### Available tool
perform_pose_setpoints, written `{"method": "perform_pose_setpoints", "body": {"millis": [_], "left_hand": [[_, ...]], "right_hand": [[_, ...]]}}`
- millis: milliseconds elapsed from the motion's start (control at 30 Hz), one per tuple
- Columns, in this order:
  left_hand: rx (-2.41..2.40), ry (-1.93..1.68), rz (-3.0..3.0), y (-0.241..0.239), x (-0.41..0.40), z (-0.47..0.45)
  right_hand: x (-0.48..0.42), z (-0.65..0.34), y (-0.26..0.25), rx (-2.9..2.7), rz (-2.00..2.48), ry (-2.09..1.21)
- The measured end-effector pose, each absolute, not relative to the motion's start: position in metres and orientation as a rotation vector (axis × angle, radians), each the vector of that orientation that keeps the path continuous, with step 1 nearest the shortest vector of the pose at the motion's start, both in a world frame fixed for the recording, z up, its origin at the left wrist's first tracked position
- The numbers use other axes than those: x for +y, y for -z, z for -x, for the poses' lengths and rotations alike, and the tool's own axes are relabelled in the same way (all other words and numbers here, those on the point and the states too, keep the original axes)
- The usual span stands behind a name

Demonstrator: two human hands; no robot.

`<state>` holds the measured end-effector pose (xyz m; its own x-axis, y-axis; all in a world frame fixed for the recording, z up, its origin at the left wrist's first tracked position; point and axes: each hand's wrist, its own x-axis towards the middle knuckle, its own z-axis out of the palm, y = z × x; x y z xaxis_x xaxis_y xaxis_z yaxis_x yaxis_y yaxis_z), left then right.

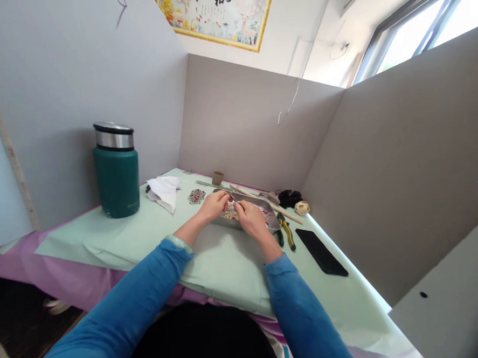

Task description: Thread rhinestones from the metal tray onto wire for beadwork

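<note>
Over a metal tray (228, 223) with small red, white and tan pieces in it, my two hands work close together. My left hand (215, 204) is closed in a pinch above the tray's left side. My right hand (252, 216) is closed too, its fingertips near the left ones. A thin, small piece seems to show between them, too fine to name. Left of the tray lies a pile of red and silvery beaded pieces (196, 197). Pliers with yellow-and-black handles (287, 233) rest by the tray's right end.
A green bottle (117, 179) stands at left, beside a white tissue (163, 192). Behind the tray are a small brown cup (218, 178) and wooden sticks (287, 213). A black phone-like slab (321, 252) and a pale ball (302, 207) lie at right. Grey partitions (254, 120) enclose the table.
</note>
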<state>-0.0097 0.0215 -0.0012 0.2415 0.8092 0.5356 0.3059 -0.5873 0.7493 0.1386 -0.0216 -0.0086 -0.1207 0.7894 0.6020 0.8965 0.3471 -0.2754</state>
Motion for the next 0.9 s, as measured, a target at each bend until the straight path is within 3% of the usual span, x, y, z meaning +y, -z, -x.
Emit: {"method": "perform_pose_setpoints", "body": {"millis": [267,533,900], "left_hand": [[1.194,-1.329,-2.186,-0.002,0.019,0.01],[0.982,-1.325,-2.112,0.0,0.022,0.011],[0.906,-1.206,-1.894,0.001,0.02,0.008]], "right_hand": [[-0.023,-0.138,0.003,-1.934,1.491,0.148],[-0.027,-0.145,-0.007,-1.956,1.337,-0.227],[-0.018,-0.145,0.002,-1.845,1.413,-0.078]]}}
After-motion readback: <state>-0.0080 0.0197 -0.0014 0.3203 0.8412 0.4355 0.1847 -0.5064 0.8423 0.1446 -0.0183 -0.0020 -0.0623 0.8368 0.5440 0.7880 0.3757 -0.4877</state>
